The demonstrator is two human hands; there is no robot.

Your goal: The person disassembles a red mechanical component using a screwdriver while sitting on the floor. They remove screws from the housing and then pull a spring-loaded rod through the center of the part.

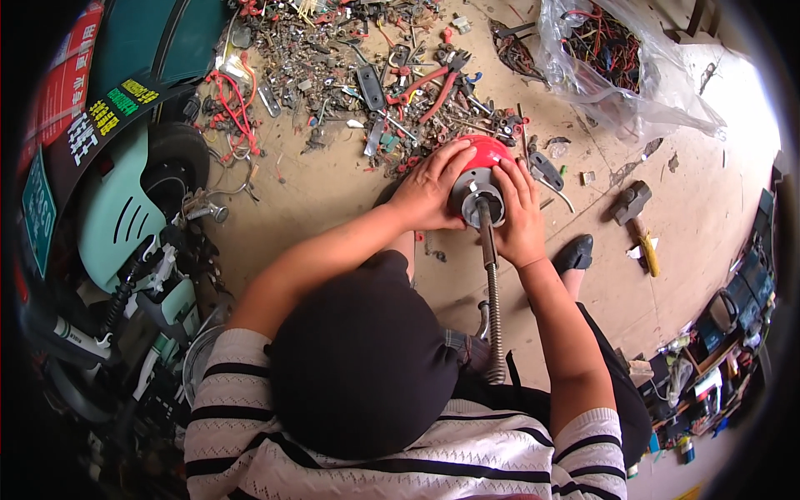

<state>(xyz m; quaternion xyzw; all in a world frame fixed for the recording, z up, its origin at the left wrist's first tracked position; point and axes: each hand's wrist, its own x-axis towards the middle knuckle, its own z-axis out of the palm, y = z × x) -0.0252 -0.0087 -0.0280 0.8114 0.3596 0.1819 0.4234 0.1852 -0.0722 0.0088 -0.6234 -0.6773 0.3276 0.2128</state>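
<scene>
Both my hands are closed around a red round part with a grey metal hub (472, 190), held in front of me above the floor. My left hand (429, 185) grips its left side, fingers bent over the red rim (486, 150). On the opposite side, my right hand (520, 215) presses against the hub and rim with its fingers curled. From the hub a metal rod with a coiled spring (494, 317) runs down toward my lap. A dark round shape (362, 358) hides much of my lap.
A heap of loose hardware (325, 75), with red-handled pliers (442, 87), spreads over the floor ahead. A hammer (635, 204) lies at right. Beyond it sits a clear plastic bag (667, 104) of wires. A green scooter (125, 208) stands at left; assorted goods (708, 367) fill the lower right.
</scene>
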